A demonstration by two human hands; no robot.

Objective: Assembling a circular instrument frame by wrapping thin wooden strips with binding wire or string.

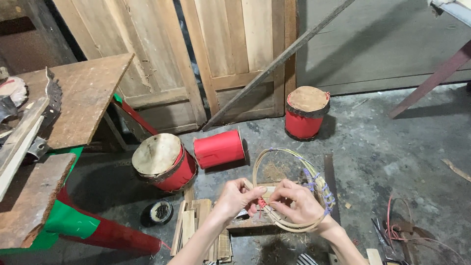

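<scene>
Wooden doors (pixel 196 59) stand at the back, on a grey concrete floor (pixel 392 157). A plank table (pixel 83 93) sits at left, with a red-and-green cloth (pixel 73 221) below it. A long pole (pixel 279 61) leans against the doors.

We count three red drums. One (pixel 306 113) stands upright near the doors, skin on top. One (pixel 164 162) lies tilted with its pale skin toward us. One (pixel 219 148), without a skin that we can see, lies on its side just beside the tilted one. A saw blade (pixel 330 176) lies on the floor to the right of the hoop. Short wood slats (pixel 196 225) are stacked below our hands, with a tape roll (pixel 160 211) to their left.

We hold a cane hoop (pixel 274 157) upright above the floor, front and centre; blue cord (pixel 319 186) is bound round its right side. Our left hand (pixel 235 198) is closed on the hoop's lower rim, fingers pinched. Our right hand (pixel 299 201) is closed on the same rim, close to the left. A bit of red cord (pixel 261 202) shows between the fingertips; we cannot tell which hand grips it.
</scene>
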